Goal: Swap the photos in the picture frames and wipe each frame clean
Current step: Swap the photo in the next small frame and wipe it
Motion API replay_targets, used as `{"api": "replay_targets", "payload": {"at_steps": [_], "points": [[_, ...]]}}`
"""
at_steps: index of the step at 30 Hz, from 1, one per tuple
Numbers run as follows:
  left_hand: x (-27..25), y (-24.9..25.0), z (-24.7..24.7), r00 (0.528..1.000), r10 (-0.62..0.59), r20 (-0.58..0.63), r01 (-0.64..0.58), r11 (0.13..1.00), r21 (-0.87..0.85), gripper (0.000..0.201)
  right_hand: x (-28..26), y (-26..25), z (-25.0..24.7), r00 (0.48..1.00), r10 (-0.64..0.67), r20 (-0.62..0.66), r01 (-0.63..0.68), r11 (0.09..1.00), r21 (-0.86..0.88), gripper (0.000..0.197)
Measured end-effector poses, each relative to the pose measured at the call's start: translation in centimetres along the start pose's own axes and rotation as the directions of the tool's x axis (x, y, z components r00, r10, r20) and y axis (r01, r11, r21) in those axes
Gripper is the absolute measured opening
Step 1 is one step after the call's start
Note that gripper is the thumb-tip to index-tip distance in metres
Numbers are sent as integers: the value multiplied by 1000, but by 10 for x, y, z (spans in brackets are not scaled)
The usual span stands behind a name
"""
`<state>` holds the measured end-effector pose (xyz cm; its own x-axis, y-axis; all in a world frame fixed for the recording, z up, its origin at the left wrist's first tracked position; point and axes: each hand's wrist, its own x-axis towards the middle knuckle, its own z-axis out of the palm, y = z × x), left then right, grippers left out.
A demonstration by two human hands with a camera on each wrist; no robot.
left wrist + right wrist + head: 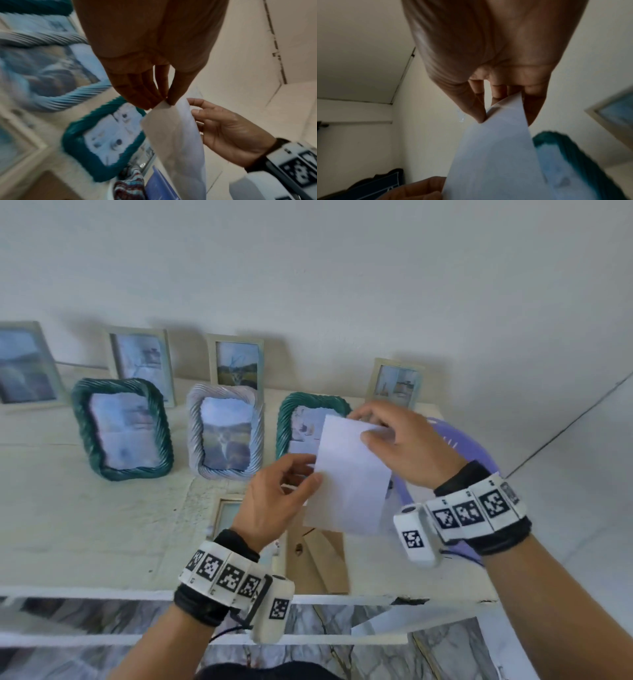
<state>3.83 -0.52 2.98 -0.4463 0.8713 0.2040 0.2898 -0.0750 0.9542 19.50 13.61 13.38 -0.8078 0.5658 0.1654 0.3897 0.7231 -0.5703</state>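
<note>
A white photo (349, 484), blank back towards me, hangs in the air over the table between both hands. My left hand (311, 474) pinches its lower left edge; the left wrist view shows that left hand (167, 103) pinching a corner of the photo (176, 142). My right hand (366, 428) pinches the top right edge, and the right wrist view shows thumb and fingers of this right hand (505, 112) on the photo (496, 155). Below lie a pale frame (224, 513) and its brown backing board (322, 559). A teal frame (301, 419) stands partly hidden behind the photo.
On the white table (102, 542) stand another teal frame (121, 429), a silver twisted frame (224, 436) and several pale frames along the wall (140, 361). A purple basin (459, 446) sits at the right end, with a striped cloth (128, 186) by it.
</note>
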Motion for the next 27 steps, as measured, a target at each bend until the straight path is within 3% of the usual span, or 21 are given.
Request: {"api": "replay_targets", "payload": {"at_steps": [3,6,8,10,12,13,15,18,22,27], "points": [[-18,-22,-35,995,-99,27,100,994,-52,9,0,-7,51,998,7,-67,1,992,127,30],[-36,-41,-65,976,-216,4,215,970,-115,10,-13,-7,101,970,216,-111,-163,918,362,40],[-47,-52,-80,955,-295,-22,289,946,-145,9,-24,-5,134,915,401,35,-364,789,495,39],[-54,-66,-90,933,-359,-36,351,925,-143,9,-35,-6,162,838,481,259,-532,610,587,28],[-61,-77,-96,920,-391,-40,388,920,-64,7,-46,-9,184,796,497,346,-583,476,658,17],[-65,-82,-99,927,-371,-52,372,927,33,6,-50,-11,192,789,511,341,-588,465,662,14],[-71,-90,-103,963,-260,-77,271,925,266,9,-56,-11,200,788,537,301,-589,516,622,11],[-76,-100,-113,984,-129,-124,171,881,441,17,-57,-12,205,803,544,242,-586,648,487,14],[-78,-110,-122,966,-222,-132,257,879,401,25,-51,-17,209,845,509,163,-534,790,300,17],[-83,-120,-122,962,-247,-114,272,876,399,28,-43,-28,217,879,470,82,-477,861,176,20]]}}
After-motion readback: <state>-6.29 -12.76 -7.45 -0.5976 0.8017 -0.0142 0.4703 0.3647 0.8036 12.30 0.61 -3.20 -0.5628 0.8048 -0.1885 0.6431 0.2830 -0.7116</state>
